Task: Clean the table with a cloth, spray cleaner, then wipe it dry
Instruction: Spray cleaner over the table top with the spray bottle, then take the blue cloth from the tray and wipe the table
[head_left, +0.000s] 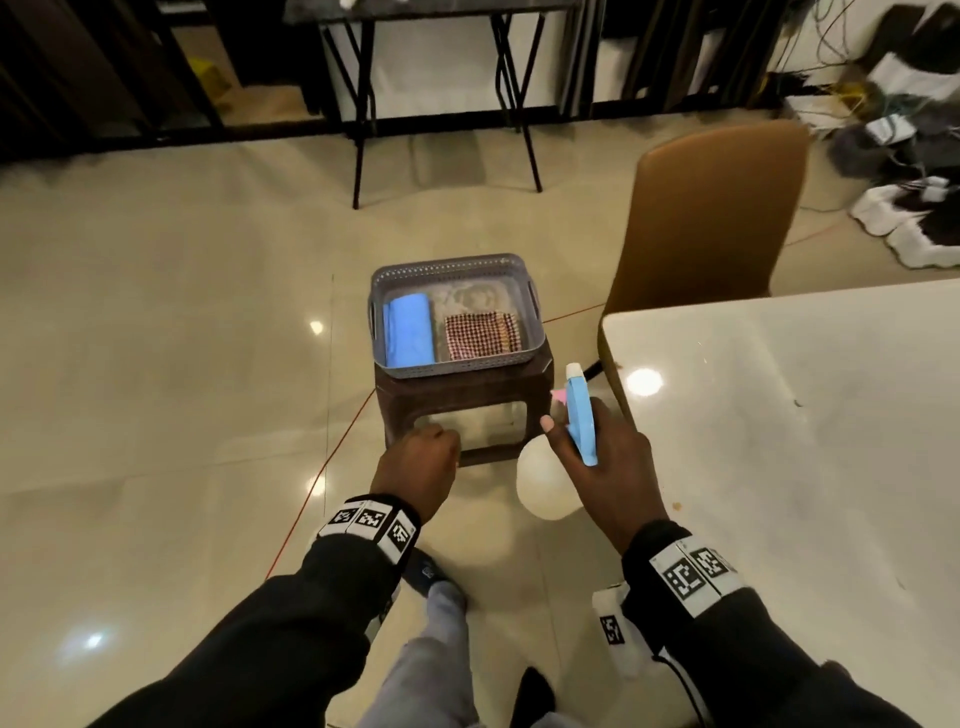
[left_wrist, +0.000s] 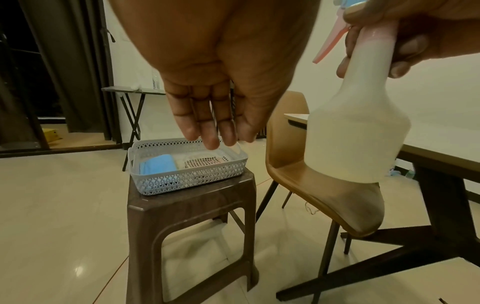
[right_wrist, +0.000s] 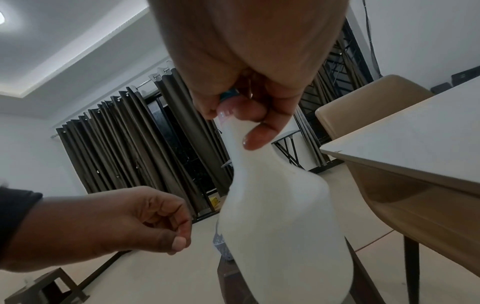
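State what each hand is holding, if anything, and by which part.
The right hand grips the spray bottle by its narrow neck, just below the trigger head. The left hand holds nothing; it hangs above the basket.

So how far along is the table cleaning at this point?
Early. Nothing on the table looks wiped yet. In hand: the right hand grips the spray bottle by its neck, off the table's corner. The left hand holds nothing. Both the blue cloth and checked cloth lie in the basket, so wiping, spraying and drying remain.
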